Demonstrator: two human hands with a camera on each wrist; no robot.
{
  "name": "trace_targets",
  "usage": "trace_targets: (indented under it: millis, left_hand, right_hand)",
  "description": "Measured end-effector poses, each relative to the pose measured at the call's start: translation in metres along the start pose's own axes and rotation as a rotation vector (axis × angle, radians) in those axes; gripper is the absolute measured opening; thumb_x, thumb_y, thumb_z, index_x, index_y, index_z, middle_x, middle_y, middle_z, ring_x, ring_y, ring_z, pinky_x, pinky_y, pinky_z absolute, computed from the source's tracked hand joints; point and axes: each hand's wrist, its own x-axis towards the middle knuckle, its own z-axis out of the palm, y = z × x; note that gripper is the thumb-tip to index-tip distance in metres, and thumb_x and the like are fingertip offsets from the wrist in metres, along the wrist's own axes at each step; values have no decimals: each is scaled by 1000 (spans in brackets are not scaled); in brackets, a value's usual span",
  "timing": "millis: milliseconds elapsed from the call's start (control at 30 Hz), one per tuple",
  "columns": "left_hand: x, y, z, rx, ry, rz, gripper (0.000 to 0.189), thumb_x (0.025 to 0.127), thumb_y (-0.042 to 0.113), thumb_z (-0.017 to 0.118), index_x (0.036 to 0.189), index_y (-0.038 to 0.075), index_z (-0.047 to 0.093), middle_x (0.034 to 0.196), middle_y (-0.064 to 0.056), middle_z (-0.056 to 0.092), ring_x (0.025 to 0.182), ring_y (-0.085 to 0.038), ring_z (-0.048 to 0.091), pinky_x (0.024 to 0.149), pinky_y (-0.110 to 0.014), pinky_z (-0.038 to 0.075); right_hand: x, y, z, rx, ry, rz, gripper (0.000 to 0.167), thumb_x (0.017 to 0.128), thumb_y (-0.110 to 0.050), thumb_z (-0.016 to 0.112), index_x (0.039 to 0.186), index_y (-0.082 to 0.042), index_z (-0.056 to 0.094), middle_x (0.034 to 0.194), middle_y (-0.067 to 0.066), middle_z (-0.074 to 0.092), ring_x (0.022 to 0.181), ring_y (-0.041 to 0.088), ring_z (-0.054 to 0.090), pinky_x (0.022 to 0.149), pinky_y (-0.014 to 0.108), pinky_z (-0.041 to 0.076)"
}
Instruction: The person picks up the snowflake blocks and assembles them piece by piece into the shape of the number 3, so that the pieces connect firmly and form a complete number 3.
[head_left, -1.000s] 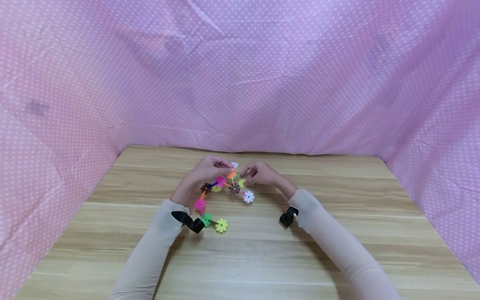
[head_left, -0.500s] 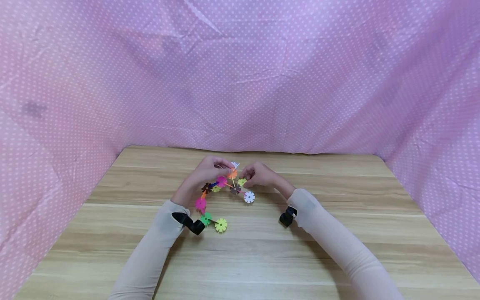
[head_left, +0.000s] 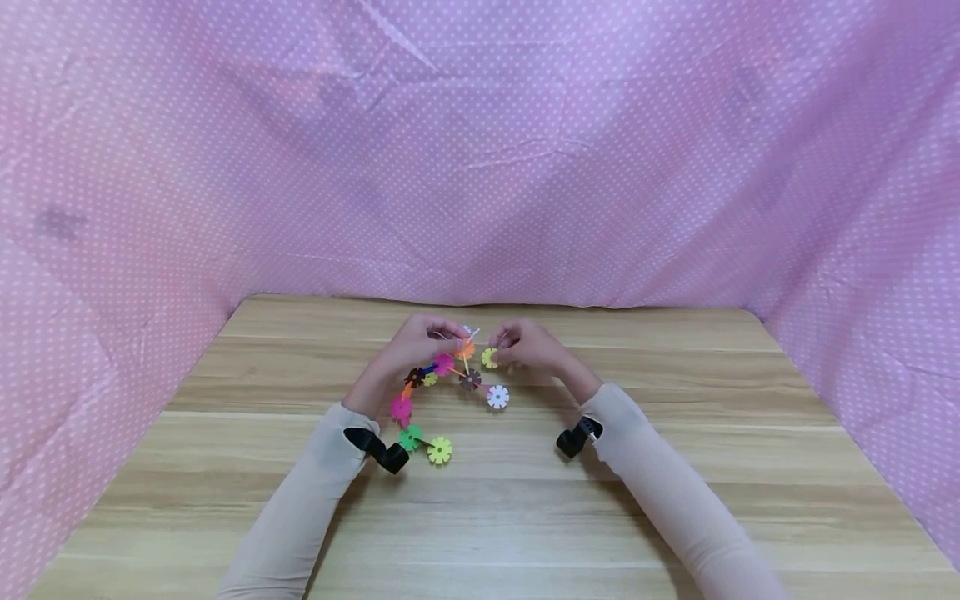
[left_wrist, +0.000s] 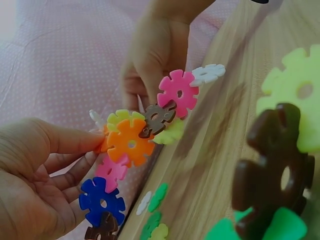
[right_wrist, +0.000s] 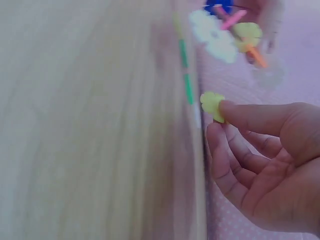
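My left hand [head_left: 422, 339] pinches an orange piece near one end of a linked chain of notched plastic discs. In the left wrist view an orange disc [left_wrist: 131, 142], a pink disc [left_wrist: 111, 171] and a blue disc [left_wrist: 102, 201] show close to its fingers. The chain curves toward the near side, through a hot-pink disc [head_left: 401, 408] and a green disc [head_left: 410, 437] to a yellow-green disc [head_left: 440, 451]. To the right it branches through a brown disc [head_left: 470, 380] to a white disc [head_left: 498, 397]. Thumb and fingertips of my right hand [right_wrist: 280, 165] pinch a loose yellow disc [right_wrist: 212, 105], apart from the chain.
Several loose discs, among them a green disc [left_wrist: 158, 197] and a white disc [left_wrist: 143, 203], lie on the wooden table [head_left: 510, 517] beyond the chain. Pink dotted cloth [head_left: 480, 167] hangs behind the table and at both sides. Each wrist wears a black camera [head_left: 576, 437].
My right hand has moved slightly right and away with the yellow disc, widening its gap from the brown disc. The left hand and the chain have hardly moved.
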Motion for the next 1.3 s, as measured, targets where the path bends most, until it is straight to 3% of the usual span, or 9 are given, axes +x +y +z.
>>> trace_targets:
  millis: [167,333,500,700,1000,1300]
  left_hand:
    - [1,0,3,-11,10,27,17,93,11,74,109,6,77,111,-9,73,93,-18,65,79,-25,56]
    - [-1,2,6,-10,0,47,17,93,11,74,109,6,77,113,-10,73,93,-18,65,80,-24,56]
    - [-3,1,7,-9,-1,38,17,93,12,73,109,7,77,114,-9,73,92,-17,63,79,-24,55]
    - [-3,1,7,-12,3,32,16,93,14,74,108,8,78,115,-8,73,93,-17,63,79,-25,55]
    - [-1,1,7,-11,5,18,14,94,14,73,107,11,79,109,-6,73,95,-19,64,79,-26,56]
    - [0,0,8,-2,-1,20,15,94,14,73,107,10,79,105,-6,74,94,-19,64,79,-25,56]
  right_hand:
    - [-5,2,-5,129,107,-15,25,91,0,72,116,1,71,89,13,73,67,30,68,62,40,63]
    - [-6,5,-6,243,204,-11,29,91,-3,74,120,2,70,86,4,74,73,25,71,69,40,65]
    - [-6,4,-5,363,229,-1,30,92,-4,74,120,5,68,85,-3,74,83,23,74,81,41,65]
    - [-8,1,-4,462,228,-11,30,93,0,71,121,9,63,84,-3,74,78,13,73,88,45,63]
    - [-10,-2,-5,487,230,-39,31,92,1,71,120,11,63,85,-3,75,76,12,73,81,35,65]
    - [-11,-4,-5,411,223,-57,29,93,-1,71,119,12,64,83,-5,74,81,23,73,88,52,62]
